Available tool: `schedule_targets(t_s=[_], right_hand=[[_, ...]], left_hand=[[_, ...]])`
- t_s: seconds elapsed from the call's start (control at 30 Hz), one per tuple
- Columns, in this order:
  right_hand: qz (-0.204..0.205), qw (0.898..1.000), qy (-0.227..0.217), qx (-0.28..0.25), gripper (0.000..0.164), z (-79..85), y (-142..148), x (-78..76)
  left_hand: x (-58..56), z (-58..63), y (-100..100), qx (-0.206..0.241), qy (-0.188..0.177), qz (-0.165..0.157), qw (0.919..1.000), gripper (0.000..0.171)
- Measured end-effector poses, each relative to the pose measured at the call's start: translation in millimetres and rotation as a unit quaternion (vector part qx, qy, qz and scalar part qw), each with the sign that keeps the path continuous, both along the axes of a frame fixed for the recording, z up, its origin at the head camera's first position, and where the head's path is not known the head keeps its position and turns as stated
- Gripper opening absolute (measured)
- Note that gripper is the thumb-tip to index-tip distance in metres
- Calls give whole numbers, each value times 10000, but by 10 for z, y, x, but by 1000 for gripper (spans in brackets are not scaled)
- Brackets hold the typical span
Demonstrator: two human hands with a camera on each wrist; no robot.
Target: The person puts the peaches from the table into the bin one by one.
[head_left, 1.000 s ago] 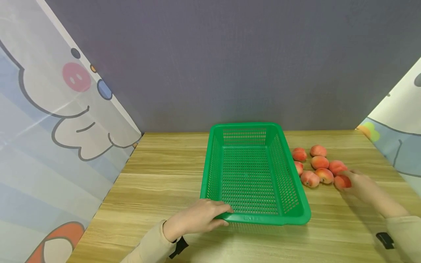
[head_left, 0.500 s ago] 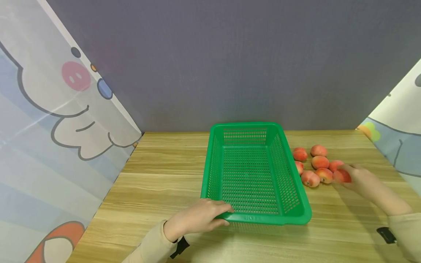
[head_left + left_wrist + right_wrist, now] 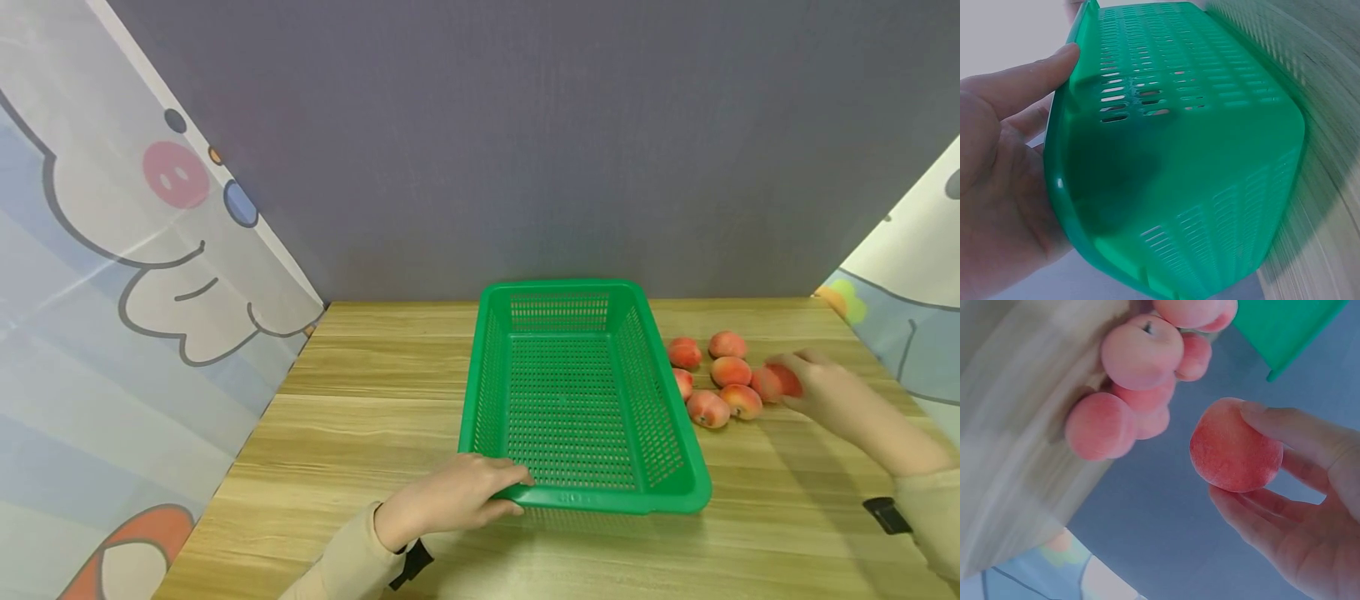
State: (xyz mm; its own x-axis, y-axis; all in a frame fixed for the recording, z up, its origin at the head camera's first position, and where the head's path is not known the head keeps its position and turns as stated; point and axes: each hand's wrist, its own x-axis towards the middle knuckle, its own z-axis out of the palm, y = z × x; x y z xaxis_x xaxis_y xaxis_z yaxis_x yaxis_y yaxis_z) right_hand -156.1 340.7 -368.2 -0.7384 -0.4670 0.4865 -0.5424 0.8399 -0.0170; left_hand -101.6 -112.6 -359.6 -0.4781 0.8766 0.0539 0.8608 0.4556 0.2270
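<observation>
A green perforated plastic basket (image 3: pixel 581 500) stands in the middle of the table in the head view, with nothing inside it. My left hand (image 3: pixel 453 496) grips its near rim at the left corner; in the left wrist view the thumb (image 3: pixel 1041 72) lies on the outer side of that rim. Off to the right, my right hand (image 3: pixel 836 404) pinches a reddish peach (image 3: pixel 1235 447) between thumb and fingertips. The right wrist view has this peach raised off the table. Several more peaches (image 3: pixel 741 402) lie grouped beside the basket's right wall, one partly hidden by it.
A wood-grain table (image 3: pixel 360 417) carries everything. Behind it rises a grey partition (image 3: pixel 480 150). Cartoon-printed sheets flank the table, one on the left (image 3: pixel 112 333) and one on the right (image 3: pixel 930 275).
My right hand has lifted one peach off the table, up and slightly away, uncovering more of the peach beneath. The left hand and the basket stay as they were.
</observation>
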Motion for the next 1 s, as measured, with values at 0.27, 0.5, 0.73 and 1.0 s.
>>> schedule_targets(t_s=[0.27, 0.5, 0.73, 1.0], right_hand=[[-164, 9995, -274, -30, 49, 156, -77, -36], [-104, 9997, -201, -46, 47, 268, -171, -102], [-162, 9990, -411, -39, 42, 386, -285, -151], [-507, 9922, -1138, 96, 39, 524, -459, -233]], left_hand=[[1, 9, 12, -7, -17, 10, 10000, 26], [15, 14, 17, -28, -83, 30, 10000, 27], [13, 13, 16, -12, -129, 42, 9999, 26], [15, 24, 16, -30, -99, 58, 9999, 26]])
